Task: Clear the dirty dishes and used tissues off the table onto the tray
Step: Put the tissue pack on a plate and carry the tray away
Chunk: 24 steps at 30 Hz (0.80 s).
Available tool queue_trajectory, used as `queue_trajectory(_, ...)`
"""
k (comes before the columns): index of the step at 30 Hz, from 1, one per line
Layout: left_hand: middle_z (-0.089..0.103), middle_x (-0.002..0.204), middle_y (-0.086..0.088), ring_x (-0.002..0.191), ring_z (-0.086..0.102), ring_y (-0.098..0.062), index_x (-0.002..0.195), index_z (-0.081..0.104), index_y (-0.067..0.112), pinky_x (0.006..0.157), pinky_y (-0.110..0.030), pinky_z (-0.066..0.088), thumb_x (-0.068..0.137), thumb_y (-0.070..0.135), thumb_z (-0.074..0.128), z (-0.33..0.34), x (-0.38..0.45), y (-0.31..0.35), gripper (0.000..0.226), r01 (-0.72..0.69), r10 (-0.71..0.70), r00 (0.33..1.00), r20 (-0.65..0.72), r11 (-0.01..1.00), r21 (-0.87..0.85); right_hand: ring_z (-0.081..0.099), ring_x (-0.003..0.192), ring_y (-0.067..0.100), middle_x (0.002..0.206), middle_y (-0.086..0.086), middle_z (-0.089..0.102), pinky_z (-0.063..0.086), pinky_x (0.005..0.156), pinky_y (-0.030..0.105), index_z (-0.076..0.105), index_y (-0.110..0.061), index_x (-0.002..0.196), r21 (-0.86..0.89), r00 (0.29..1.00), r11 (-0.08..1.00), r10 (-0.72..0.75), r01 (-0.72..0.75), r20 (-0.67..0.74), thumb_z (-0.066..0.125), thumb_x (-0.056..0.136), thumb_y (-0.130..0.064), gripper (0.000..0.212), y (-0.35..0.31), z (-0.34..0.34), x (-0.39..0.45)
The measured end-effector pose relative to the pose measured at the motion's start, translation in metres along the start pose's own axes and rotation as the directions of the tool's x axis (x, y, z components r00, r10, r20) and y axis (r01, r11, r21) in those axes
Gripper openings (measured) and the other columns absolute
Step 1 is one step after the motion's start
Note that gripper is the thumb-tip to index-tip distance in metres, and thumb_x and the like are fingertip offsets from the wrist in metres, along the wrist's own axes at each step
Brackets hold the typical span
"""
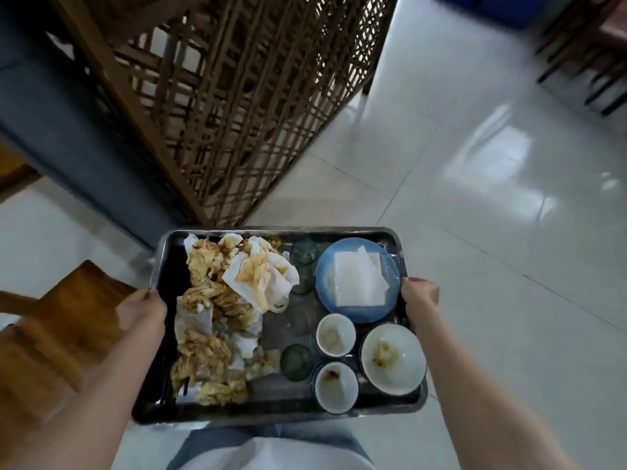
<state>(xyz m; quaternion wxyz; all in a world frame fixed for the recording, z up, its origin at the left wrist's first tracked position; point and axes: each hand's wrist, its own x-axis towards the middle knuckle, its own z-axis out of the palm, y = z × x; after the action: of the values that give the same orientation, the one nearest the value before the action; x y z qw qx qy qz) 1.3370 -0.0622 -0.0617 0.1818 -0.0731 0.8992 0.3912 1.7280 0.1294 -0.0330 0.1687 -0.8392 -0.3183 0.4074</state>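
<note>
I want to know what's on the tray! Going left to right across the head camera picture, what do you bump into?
left hand → dirty tissues → green glass → small white cup → white bowl → right hand, both hands gripping the tray.

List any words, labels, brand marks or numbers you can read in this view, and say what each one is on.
None: no readable text shows anywhere.
Metal tray, held by the left hand and right hand: no marking visible.
Blue plate, white bowl and the two small cups: only food stains.
Stained tissues: sauce marks, no print.
Floor tiles: plain, with reflections only.
</note>
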Motion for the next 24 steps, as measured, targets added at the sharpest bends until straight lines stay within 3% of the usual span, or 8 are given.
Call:
queue_trajectory(4, 0.062, 0.122, -0.015, 0.109, 0.057, -0.033, 0.119, 0.063, 0.006, 0.091, -0.033, 0.043, 0.094, 0.021, 0.051, 0.056, -0.022, 0.044, 0.032, -0.078, 0.072, 0.996, 0.059, 0.992, 0.095, 0.062, 0.084, 0.028, 0.095, 0.017, 0.068, 0.052, 0.079, 0.032, 0.070, -0.003, 0.100, 0.123, 0.996, 0.990, 0.075, -0.068, -0.053, 0.063, 0.081, -0.009, 0.020, -0.007, -0.030, 0.037)
queue_trajectory(9, 0.062, 0.121, -0.015, 0.108, 0.058, -0.030, 0.121, 0.062, 0.007, 0.088, -0.031, 0.044, 0.094, 0.018, 0.052, 0.133, -0.051, 0.107, 0.030, -0.127, 0.122, 0.985, 0.122, 0.991, 0.032, 0.057, 0.077, 0.025, 0.100, 0.016, 0.068, 0.043, 0.071, 0.023, 0.069, -0.004, 0.100, 0.268, 0.976, 0.951, 0.186, -0.151, -0.111, 0.062, 0.083, -0.007, 0.019, -0.029, -0.055, 0.087)
queue_trajectory(14, 0.061, 0.123, -0.012, 0.108, 0.059, -0.029, 0.120, 0.064, 0.012, 0.088, -0.030, 0.046, 0.094, 0.019, 0.054, 0.217, -0.070, 0.179, 0.029, -0.096, 0.087, 0.983, 0.162, 0.994, 0.050, 0.063, 0.094, 0.030, 0.103, 0.017, 0.068, 0.045, 0.076, 0.025, 0.069, -0.003, 0.101, 0.324, 0.955, 0.929, 0.245, -0.181, -0.167, 0.063, 0.084, -0.009, 0.019, -0.066, -0.073, 0.143)
queue_trajectory(24, 0.061, 0.124, -0.012, 0.109, 0.057, -0.029, 0.122, 0.061, 0.011, 0.083, -0.023, 0.039, 0.095, 0.018, 0.052, 0.413, -0.125, 0.322, 0.029, -0.206, 0.175, 0.935, 0.308, 0.976, 0.073, 0.062, 0.098, 0.031, 0.106, 0.018, 0.067, 0.044, 0.077, 0.025, 0.068, -0.001, 0.103, 0.422, 0.901, 0.877, 0.357, -0.231, -0.247, 0.062, 0.085, -0.008, 0.020, -0.160, -0.116, 0.291)
